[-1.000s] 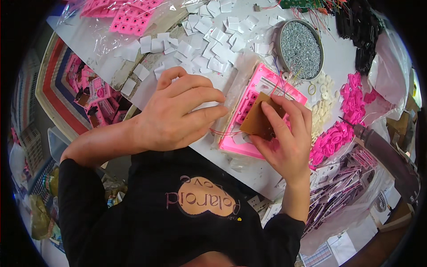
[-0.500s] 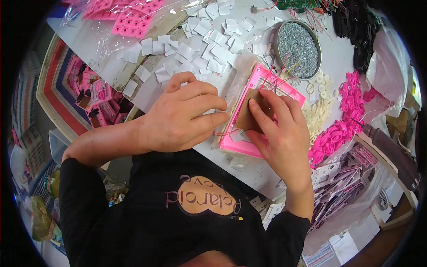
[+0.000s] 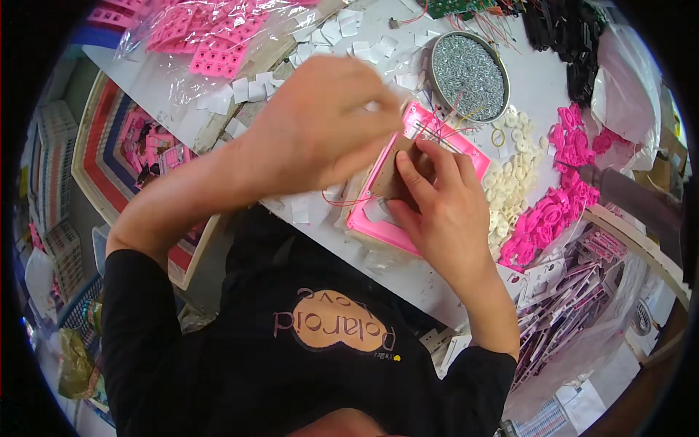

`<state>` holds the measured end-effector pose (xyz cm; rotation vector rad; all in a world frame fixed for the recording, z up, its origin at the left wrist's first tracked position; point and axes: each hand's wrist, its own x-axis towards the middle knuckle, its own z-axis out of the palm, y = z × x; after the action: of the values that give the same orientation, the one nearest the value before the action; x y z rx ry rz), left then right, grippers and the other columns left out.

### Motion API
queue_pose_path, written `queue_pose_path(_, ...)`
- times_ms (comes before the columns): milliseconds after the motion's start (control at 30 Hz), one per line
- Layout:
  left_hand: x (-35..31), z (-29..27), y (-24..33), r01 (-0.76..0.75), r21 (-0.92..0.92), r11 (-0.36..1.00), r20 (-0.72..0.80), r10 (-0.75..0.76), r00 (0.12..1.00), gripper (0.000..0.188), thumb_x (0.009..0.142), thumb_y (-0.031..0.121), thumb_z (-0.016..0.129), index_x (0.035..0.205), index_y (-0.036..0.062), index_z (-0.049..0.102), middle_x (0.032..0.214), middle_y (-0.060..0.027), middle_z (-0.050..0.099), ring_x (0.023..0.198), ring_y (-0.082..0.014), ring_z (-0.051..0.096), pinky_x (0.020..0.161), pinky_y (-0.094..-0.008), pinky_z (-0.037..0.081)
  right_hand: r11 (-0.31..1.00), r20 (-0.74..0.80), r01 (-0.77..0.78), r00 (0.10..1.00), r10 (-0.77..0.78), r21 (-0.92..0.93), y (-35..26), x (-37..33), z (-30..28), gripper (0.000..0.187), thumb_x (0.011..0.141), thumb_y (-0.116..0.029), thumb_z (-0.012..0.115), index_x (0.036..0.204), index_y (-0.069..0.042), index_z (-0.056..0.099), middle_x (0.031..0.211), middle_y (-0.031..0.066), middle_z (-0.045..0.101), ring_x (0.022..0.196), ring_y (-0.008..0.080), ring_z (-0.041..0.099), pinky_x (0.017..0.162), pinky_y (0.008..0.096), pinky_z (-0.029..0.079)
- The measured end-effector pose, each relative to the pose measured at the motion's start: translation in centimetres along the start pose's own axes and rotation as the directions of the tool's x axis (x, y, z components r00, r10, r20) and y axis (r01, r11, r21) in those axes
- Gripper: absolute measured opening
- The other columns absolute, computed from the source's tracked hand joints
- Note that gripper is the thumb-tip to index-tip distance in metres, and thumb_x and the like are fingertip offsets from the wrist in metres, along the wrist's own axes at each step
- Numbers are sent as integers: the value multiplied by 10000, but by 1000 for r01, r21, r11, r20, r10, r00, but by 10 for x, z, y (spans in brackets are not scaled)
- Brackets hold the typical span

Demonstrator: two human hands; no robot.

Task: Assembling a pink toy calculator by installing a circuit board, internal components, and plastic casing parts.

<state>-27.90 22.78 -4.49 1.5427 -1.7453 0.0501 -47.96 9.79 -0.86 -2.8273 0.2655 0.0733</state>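
Note:
A pink plastic frame with thin red and yellow wires lies tilted on a pad wrapped in clear plastic on the table. Inside it sits a flat brown board. My right hand grips that board, its fingers bent over the top and the thumb at the near edge. Over the frame's left side, my left hand is raised and smeared by motion. Its fingers look curled, but whether they hold anything is unclear. Red wires trail out of the frame's lower left side, below the left hand.
A round tin of small screws stands beyond the frame. Cream plastic rings and pink plastic parts are heaped to the right. White paper pieces lie at the back. A dark cylindrical tool juts in at the right.
My left hand has swung up and to the right, now over the frame's left edge and the paper pieces. The right hand stays on the brown board; the view has shifted slightly.

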Motion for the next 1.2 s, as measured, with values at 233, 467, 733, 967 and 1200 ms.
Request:
queue_pose_path(233, 104, 43, -58, 75, 142, 987, 41, -81, 996, 173, 856, 196, 625, 808, 45, 695, 843, -151, 661, 847, -361, 651, 745, -457, 490, 998, -132, -15, 991, 23, 61, -3, -6, 10, 602, 673, -139, 841, 1239, -18, 678, 1275, 170, 587, 1066, 349, 575, 915, 431, 510)
queue_pose_path(467, 148, 100, -79, -75, 305, 949, 572, -120, 811, 64, 793, 183, 720, 790, 122, 735, 852, -61, 703, 945, -268, 658, 833, -488, 452, 976, -223, 81, 974, -35, 204, 18, -20, 2, 652, 684, -130, 837, 1295, -46, 625, 1299, 198, 554, 1101, 370, 557, 935, 432, 497)
queue_pose_path(733, 148, 128, -86, -170, 391, 905, 299, 50, 953, 184, 831, 221, 610, 764, 107, 738, 794, -89, 725, 814, -271, 701, 807, -460, 455, 362, -704, 609, 550, 449, 706, 127, -17, -95, 577, 1013, -333, 550, 1417, 60, 427, 1221, 204, 633, 1065, 322, 626, 1004, 547, 480)
queue_pose_path(967, 152, 118, -93, -114, 449, 886, 285, -21, 958, 187, 829, 210, 627, 756, 54, 702, 832, -146, 668, 824, -352, 652, 756, -483, 475, 327, -448, 379, 877, 171, 866, 117, 13, -91, 568, 980, -305, 614, 1403, 27, 429, 1044, 147, 637, 991, 282, 631, 1005, 579, 483)
queue_pose_path(1200, 82, 20, 5, 453, -420, 786, 422, -273, 865, 154, 932, 162, 663, 849, 32, 667, 817, -44, 648, 699, -144, 578, 659, -309, 466, 126, -574, 574, 724, 383, 809, 41, -22, -48, 455, 897, -147, 707, 1275, -72, 467, 685, 48, 549, 569, 163, 497, 547, 357, 455)
